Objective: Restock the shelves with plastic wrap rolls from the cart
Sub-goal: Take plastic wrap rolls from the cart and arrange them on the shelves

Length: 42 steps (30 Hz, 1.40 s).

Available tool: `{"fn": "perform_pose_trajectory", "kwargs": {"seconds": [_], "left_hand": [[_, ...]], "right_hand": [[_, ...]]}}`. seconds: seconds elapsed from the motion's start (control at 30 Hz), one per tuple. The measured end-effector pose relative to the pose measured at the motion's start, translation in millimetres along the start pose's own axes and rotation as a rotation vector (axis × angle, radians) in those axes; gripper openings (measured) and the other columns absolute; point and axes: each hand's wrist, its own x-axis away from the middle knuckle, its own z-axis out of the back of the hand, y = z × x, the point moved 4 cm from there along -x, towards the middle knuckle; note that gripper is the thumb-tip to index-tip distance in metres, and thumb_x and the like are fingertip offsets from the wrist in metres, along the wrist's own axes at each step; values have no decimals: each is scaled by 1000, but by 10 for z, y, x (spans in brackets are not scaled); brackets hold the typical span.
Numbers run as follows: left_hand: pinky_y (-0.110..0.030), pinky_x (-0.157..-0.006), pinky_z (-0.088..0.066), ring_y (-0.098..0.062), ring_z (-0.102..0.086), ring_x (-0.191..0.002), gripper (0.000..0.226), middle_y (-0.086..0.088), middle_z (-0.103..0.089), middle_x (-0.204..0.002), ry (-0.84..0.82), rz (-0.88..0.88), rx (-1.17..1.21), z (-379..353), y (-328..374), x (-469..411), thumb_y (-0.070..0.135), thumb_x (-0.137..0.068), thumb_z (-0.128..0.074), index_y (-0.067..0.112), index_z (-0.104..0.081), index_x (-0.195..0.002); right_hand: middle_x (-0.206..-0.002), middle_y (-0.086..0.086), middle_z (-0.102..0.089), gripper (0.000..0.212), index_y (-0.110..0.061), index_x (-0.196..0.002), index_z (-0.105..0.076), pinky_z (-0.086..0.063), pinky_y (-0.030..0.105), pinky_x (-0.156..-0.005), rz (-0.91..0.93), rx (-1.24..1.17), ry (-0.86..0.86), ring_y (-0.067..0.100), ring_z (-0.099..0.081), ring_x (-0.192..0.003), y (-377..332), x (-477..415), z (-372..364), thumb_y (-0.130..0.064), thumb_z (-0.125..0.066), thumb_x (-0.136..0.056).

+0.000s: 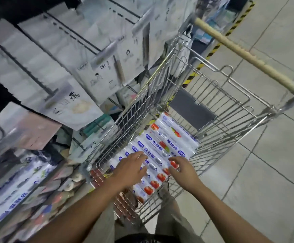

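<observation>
Your left fingers (pixel 140 154) are stretched out straight and a little spread, holding nothing, while your right fingers (pixel 176 159) are loosely bent with the thumb apart from them, also closed on nothing. Your left hand (pixel 128 170) is palm down inside the cart (pixel 230 109), low over the plastic wrap rolls (pixel 162 142). Your right hand (pixel 183 171) is just beside it, over the tomato-printed ends of the same rolls. The blur makes it impossible to tell whether either hand touches the wrappers. Both forearms reach forward and down from the bottom of the view, the left crossing the cart's near rim, the right coming in beside the right wall. The rolls lie side by side in a row on the cart's floor, along its left side. The cart's handle (pixel 244 53) is at the far end, well away from you. On your left, the shelves (pixel 58 188) stand close beside the cart, with similar white-and-blue packs (pixel 11 195) on a low level.
</observation>
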Motion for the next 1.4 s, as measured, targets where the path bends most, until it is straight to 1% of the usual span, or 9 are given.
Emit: {"fn": "perform_pose_trajectory", "kwargs": {"seconds": [0.23,0.4,0.53,0.73,0.83,1.07,1.2,1.33,1.4], "left_hand": [[-41,-114,-41,-23,-35,-149,57,0,-30,-167,-4,264,146,-390,-130,-339,53,-105,-36,27,-38,-156],[-38,-118,-36,-19,-34,-149,73,4,-33,-165,18,386,334,-867,-204,-461,65,-94,-20,30,-40,-155],[-35,-115,-40,-14,-40,-145,75,7,-41,-159,24,469,424,-1110,-217,-560,70,-91,-16,34,-45,-150],[-32,-106,-44,-15,-52,-134,45,6,-50,-151,60,505,528,-1013,-225,-755,44,-105,-47,29,-47,-148],[-32,-106,-45,-15,-54,-131,42,6,-54,-149,89,521,620,-942,-251,-871,43,-106,-49,31,-48,-146],[-29,-105,-43,-13,-51,-136,39,9,-52,-150,122,571,863,-770,-170,-1009,41,-107,-51,31,-51,-145],[-34,-95,-54,-10,-60,-121,39,7,-54,-145,124,642,1055,-711,-190,-1068,45,-103,-58,31,-53,-139],[-37,-97,-55,-9,-65,-112,60,11,-64,-130,142,762,1419,-626,-141,-1124,67,-83,-74,35,-54,-130],[-42,-95,-57,-16,-72,-106,61,7,-74,-118,129,760,1579,-605,-71,-1144,64,-75,-78,33,-59,-125]], "right_hand": [[-141,17,-53,55,-8,-143,-47,-42,36,-104,-149,297,-287,34,-52,-129,707,-1390,-114,-22,-64,-93],[-137,19,-52,62,-4,-143,-44,-44,40,-105,-151,378,-289,35,-53,-124,1108,-1919,-323,-27,-67,-90],[-120,13,-53,56,-7,-129,-48,-51,40,-91,-143,497,-243,31,-55,-111,1182,-2118,-438,-39,-65,-87],[-110,5,-59,60,-13,-125,-49,-57,37,-76,-161,578,-174,23,-61,-96,1093,-2259,-476,-52,-67,-83],[-106,2,-59,71,-15,-125,-46,-56,35,-73,-122,589,-215,21,-63,-92,1089,-2247,-543,-68,-65,-82],[-86,-6,-67,55,-23,-101,-60,-61,37,-73,-215,416,-326,15,-67,-77,1105,-2337,-584,-67,-73,-71],[-78,-8,-70,25,-27,-81,-66,-55,19,-60,-158,262,-521,1,-66,-64,819,-2199,-460,-50,-76,-80],[-84,1,-77,20,-20,-86,-74,-63,45,-78,-198,-180,-682,19,-76,-79,381,-1765,-380,-38,-80,-80],[-91,4,-77,22,-17,-96,-75,-63,48,-78,-140,-281,-768,23,-76,-83,149,-1534,-366,-34,-80,-82]]}}
